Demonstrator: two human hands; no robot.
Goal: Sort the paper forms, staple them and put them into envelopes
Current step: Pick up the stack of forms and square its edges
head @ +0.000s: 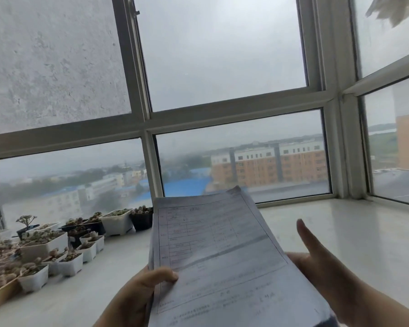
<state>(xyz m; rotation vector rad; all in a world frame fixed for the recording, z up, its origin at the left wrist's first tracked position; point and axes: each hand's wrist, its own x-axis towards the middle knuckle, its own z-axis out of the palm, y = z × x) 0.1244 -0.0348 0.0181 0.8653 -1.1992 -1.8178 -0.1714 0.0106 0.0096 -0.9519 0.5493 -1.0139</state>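
Paper forms (224,260) in a thick stack, held up over the white windowsill (354,234), filling the frame from centre down to 6 o'clock. Printed table lines and boxes on the top sheet; text too blurred to read. Far corner of the stack tilted toward 12 o'clock, reaching up across the lower window pane.

Left hand (139,289) at 7 o'clock of the stack, gripping its left edge: thumb curled over the top sheet, remaining fingers hidden underneath. Right hand (321,267) at 4 o'clock, supporting the right edge from below and beside; thumb raised straight and clear of the paper, pointing toward 11 o'clock. Other right fingers hidden behind the stack, so cannot tell whether curled round it or flat beneath.

Succulent pots (64,241) clustered at 9 o'clock on the sill, small white and black rectangular planters set close together, well apart from the stack. Window frame (149,123) in pale bars across the upper half, hazy glass, grey sky. Orange-and-white buildings (269,164) and blue roofs beyond at 1 o'clock of the forms. Pale ragged shape at the 1 o'clock corner of the frame, not identifiable.
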